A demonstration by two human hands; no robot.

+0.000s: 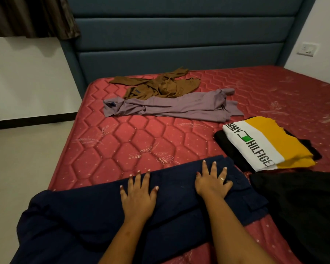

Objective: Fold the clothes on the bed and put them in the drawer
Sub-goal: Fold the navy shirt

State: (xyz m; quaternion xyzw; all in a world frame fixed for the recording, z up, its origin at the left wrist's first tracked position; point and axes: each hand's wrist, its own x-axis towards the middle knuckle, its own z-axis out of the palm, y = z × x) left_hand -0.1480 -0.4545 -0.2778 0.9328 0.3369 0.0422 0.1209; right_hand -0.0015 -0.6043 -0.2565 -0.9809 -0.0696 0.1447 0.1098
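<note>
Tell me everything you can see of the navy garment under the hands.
The navy garment is dark blue, matte cloth, laid flat as a long band across the near edge of the red mattress. Two small buttons show near its right end. Its left end is bunched and hangs past the mattress edge. The left hand and right hand press flat on it, fingers spread. Its right end lies beside a black cloth.

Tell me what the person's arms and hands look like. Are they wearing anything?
No sleeves show: the left arm and right arm are bare, with no watch or bracelet. The right hand wears one thin, pale, shiny ring. The left hand wears no ring that shows.
</note>
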